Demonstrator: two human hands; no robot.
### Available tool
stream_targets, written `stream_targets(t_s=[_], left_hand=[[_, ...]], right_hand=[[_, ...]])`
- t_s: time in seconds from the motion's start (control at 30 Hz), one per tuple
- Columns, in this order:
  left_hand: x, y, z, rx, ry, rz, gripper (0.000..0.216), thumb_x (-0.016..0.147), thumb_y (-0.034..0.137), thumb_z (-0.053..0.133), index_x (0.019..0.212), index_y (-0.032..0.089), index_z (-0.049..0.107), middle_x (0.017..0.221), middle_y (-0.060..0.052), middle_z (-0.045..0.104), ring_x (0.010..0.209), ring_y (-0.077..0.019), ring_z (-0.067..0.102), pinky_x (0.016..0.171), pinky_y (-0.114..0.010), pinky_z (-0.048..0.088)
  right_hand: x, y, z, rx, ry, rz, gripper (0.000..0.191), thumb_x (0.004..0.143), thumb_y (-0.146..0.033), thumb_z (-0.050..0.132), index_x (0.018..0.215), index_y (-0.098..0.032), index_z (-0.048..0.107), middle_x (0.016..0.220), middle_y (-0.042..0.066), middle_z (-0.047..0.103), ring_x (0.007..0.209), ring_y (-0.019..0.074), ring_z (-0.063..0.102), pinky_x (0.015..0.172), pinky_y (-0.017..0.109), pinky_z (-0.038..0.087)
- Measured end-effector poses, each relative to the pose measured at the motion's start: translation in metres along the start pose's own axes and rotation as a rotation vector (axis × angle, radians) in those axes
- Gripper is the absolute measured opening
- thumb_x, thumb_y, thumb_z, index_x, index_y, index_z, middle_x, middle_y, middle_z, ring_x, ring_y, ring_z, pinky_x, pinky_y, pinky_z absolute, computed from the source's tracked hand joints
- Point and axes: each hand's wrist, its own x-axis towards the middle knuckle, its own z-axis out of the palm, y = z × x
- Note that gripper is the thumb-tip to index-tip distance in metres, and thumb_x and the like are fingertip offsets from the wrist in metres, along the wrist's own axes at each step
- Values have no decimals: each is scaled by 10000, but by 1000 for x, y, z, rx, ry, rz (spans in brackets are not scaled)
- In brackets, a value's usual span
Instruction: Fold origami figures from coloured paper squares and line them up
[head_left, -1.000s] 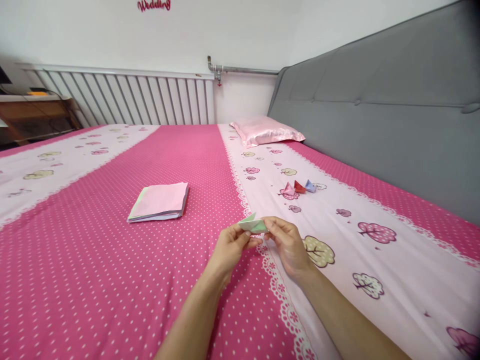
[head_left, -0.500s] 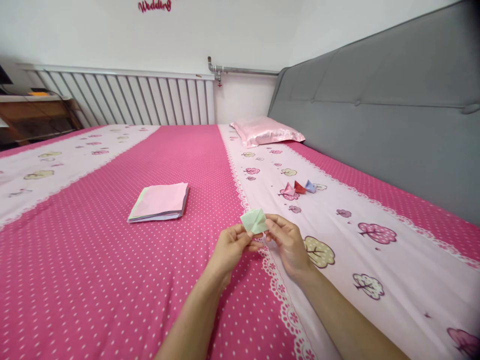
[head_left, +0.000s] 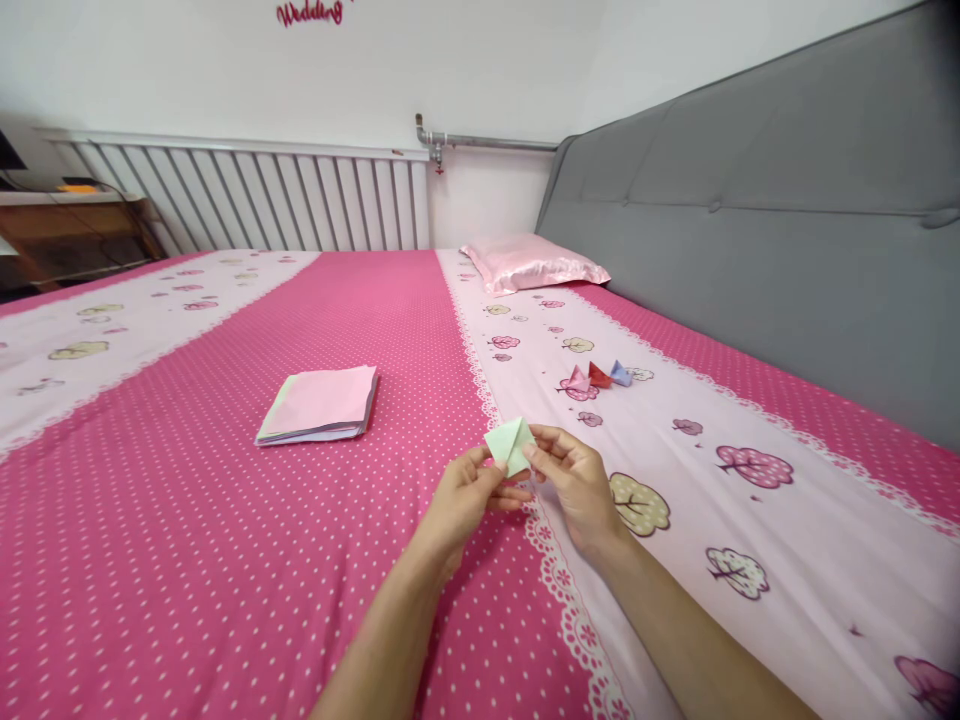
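A small folded piece of light green paper [head_left: 510, 445] is held up between both hands, just above the bed. Creases and a raised flap cross its face. My left hand [head_left: 469, 495] pinches its lower left edge between thumb and fingers. On the right side, my right hand [head_left: 574, 480] grips the paper, its thumb lying on the front. Some fingertips are hidden behind the paper. Beyond the right hand sit three small folded paper pieces in a row: a pink one [head_left: 577, 379], a red one [head_left: 598, 376] and a blue one [head_left: 620, 373].
A stack of coloured paper sheets [head_left: 322, 402], pink on top, lies on the bedspread [head_left: 225, 560] to the left. Farther back is a pink pillow [head_left: 532, 262] beside the grey headboard [head_left: 750, 230]. A white radiator [head_left: 285, 195] lines the wall behind the bed.
The right thumb has moved slightly inward over the green paper, and a flap on its face now stands out more. Both hands otherwise stay in nearly the same place.
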Motion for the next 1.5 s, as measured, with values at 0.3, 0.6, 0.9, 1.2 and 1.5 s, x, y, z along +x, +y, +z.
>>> stream_targets(t_s=[0.3,0.6,0.9,1.2,1.5], left_hand=[[4,-5,-9,203,107,126,313,688,409,670,666,97,679,618,-56,642,567,-130,554,556,-218,409],[2,-1,-12,59,134,19,258,693,314,679,761,66,699,652,-95,678,558,-143,579,578,-241,434],[1,3,-18,-73,208,-59,178,686,251,662,654,77,682,574,-65,629,501,-122,519,529,-225,393],[2,-1,-20,-41,145,-55,183,674,264,676,652,82,674,563,-50,609,493,-109,495,514,-219,357],[1,-3,-20,61,87,-9,263,691,318,656,563,89,646,510,-53,591,454,-105,471,483,-224,328]], right_hand=[[-2,3,-2,-58,-109,59,235,711,-288,668,922,-186,689,779,37,672,706,161,595,668,306,466],[-3,-2,-2,-134,-261,9,248,792,-314,577,1011,-257,678,935,34,611,690,118,533,617,268,432],[0,-16,-16,-266,-517,-126,344,716,-128,569,1003,-289,669,1248,46,466,1139,223,442,851,358,418],[-2,-16,-12,-424,-561,-201,330,694,-78,577,924,-283,696,1232,49,474,1122,223,463,937,415,394],[-1,-9,-10,-462,-508,-247,221,707,-128,624,845,-272,720,1169,44,534,1047,210,509,902,382,420]])
